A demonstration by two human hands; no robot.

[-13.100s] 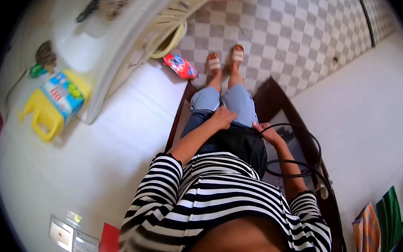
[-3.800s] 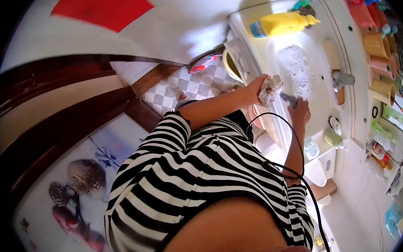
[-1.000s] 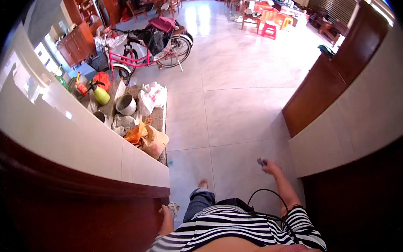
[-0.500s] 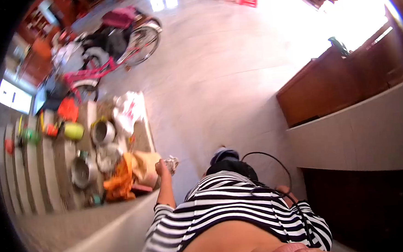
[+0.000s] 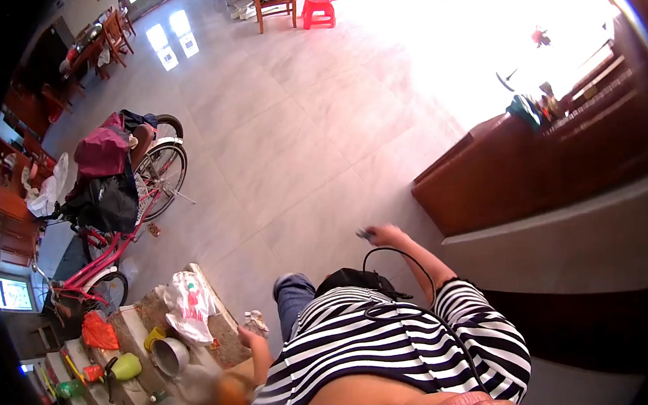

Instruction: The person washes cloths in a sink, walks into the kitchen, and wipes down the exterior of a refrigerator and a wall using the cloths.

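Evidently, crumpled cloth point(image 5: 257, 322) is clamped within fingers of left hand point(image 5: 254, 343), small dark object point(image 5: 362, 233) within those of right hand point(image 5: 387, 236); cloth best steered clear of white bag point(image 5: 190, 309) near left fingers.

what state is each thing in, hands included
Left hand, closed on pale cloth
Pale cloth, bunched up
Right hand, closed on small dark object, too blurred to identify
Pink bicycle, parked upright
Black bag, draped on the bicycle
Red stool, upright
White plastic bag, crumpled, print showing
Metal pot, uncovered
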